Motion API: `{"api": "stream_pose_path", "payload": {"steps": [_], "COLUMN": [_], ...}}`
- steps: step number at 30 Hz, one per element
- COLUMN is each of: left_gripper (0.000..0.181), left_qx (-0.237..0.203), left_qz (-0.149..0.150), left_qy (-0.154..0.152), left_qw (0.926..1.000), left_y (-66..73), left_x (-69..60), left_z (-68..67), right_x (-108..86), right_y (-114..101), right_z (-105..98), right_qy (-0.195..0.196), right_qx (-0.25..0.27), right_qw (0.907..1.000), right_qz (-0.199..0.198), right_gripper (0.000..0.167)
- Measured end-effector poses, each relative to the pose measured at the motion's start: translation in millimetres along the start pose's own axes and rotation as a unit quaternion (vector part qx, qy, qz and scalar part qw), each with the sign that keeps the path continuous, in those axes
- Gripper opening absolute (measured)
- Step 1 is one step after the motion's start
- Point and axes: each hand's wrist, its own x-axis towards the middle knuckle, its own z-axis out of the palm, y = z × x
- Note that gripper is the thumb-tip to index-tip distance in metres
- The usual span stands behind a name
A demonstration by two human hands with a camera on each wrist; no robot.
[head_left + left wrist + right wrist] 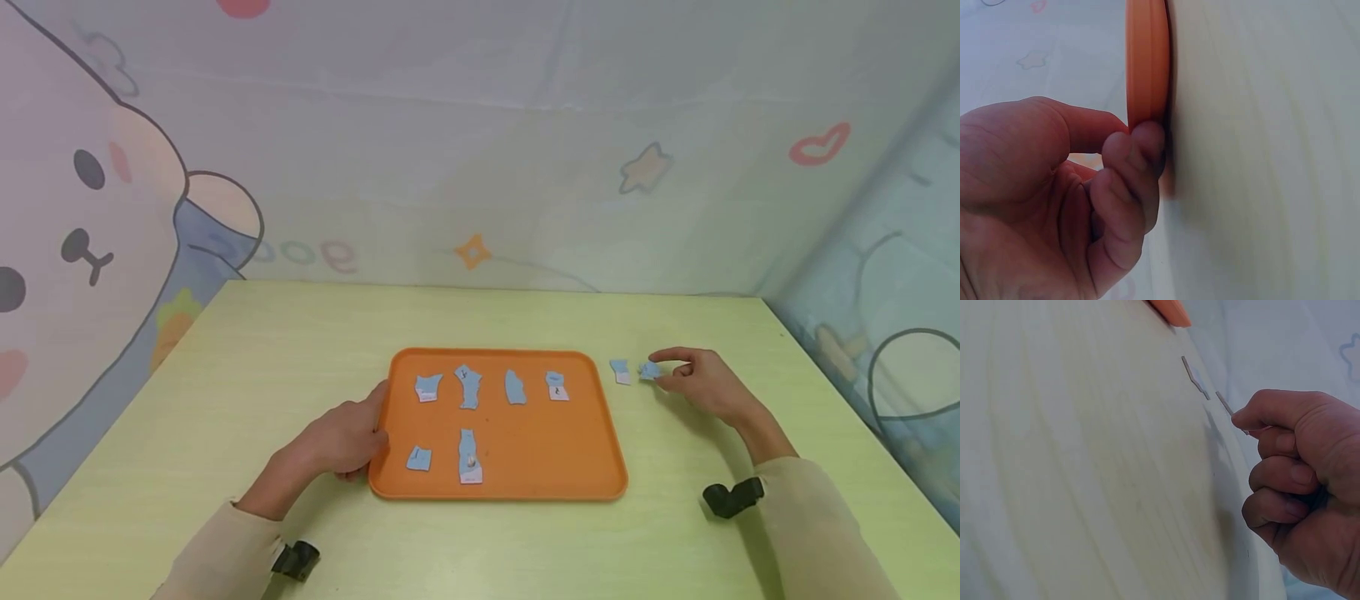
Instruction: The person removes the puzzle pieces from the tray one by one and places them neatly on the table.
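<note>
The left hand [341, 437] grips the left rim of an orange tray [555, 467]; in the left wrist view its thumb and curled fingers [1125, 187] pinch the tray's edge [1147, 62]. Several blue and white pieces lie apart on the tray, among them a long one [468, 454] and a small one [419, 459] in the lower row. Right of the tray, the right hand [708, 385] pinches a blue piece [648, 371] between thumb and index finger, its other fingers curled in the right wrist view. Beside it lies another blue and white piece [621, 372] on the table.
A pale yellow-green table [300, 333] carries the tray. Behind it hangs a cloth [420, 167] printed with a bear, stars and hearts. More printed cloth [915, 292] hangs at the right. Black devices sit at the left wrist [296, 561] and the right wrist [733, 497].
</note>
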Motion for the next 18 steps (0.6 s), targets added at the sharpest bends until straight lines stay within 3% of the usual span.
{"api": "stream_pose_path", "payload": {"steps": [18], "left_gripper": [0.073], "left_qx": [-0.002], "left_qz": [-0.002], "left_qy": [0.000], "left_qw": [1.0000], "left_y": [-1.3], "left_x": [0.1], "left_z": [1.2], "right_x": [8.1], "right_y": [2.5], "right_z": [-2.4], "right_qy": [-0.009], "right_qx": [-0.037], "right_qw": [0.9993], "right_qz": [-0.003], "right_gripper": [0.044]}}
